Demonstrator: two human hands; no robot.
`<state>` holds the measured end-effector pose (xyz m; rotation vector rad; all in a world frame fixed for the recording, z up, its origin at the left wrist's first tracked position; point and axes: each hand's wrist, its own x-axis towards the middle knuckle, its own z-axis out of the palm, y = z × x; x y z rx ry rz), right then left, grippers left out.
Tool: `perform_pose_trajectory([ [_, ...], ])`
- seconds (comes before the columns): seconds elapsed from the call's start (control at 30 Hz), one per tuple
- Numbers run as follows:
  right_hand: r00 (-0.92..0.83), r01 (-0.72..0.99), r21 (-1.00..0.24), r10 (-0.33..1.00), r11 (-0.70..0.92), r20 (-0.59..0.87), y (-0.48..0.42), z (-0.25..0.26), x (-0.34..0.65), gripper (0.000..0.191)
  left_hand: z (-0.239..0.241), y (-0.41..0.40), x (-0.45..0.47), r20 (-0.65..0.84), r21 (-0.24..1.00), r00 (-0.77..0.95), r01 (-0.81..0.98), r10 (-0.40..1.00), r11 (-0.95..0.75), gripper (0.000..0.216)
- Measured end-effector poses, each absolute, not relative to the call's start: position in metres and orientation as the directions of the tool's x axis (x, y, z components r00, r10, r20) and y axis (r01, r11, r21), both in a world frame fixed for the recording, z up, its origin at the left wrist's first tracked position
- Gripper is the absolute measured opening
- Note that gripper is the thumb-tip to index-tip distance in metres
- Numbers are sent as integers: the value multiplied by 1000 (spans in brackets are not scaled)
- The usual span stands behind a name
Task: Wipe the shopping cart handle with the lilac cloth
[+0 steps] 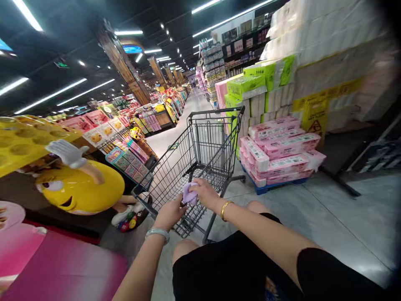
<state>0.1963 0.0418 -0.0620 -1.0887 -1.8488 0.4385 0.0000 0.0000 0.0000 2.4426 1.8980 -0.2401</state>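
A small purple cloth (189,195) is held at the near end of a wire shopping cart (200,146), just above its handle bar. The cloth is gripped from above by the right hand (205,193), whose fingers are curled down over it. Its lower edge is pinched by the left hand (171,213), which is closed with the fingertips bent in against the fabric. A gold bangle (226,209) is worn on the right wrist and a silver bracelet (157,233) on the left. The cart is stood on the grey tiled floor (338,225) of a supermarket aisle, and nothing can be made out in its basket. To its right, pink tissue packs (278,150) are stacked on a blue pallet (269,186), with green packs (247,85) piled behind them. A large yellow candy figure (84,190) is displayed to the left of the cart.
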Motion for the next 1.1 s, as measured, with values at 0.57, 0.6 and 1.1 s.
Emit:
perform_pose_trajectory([
  [0.57,104,627,-708,865,325,490,59,-54,228,48,10,-1,-29,-185,-43,235,968,954,-246,58],
  [0.6,61,631,-691,865,353,498,58,-54,224,46,12,0,-30,-189,-60,223,969,956,-238,58],
  [1.1,-258,695,-450,779,561,571,60,-54,236,51,14,-9,-3,-67,25,58,998,996,-57,56],
])
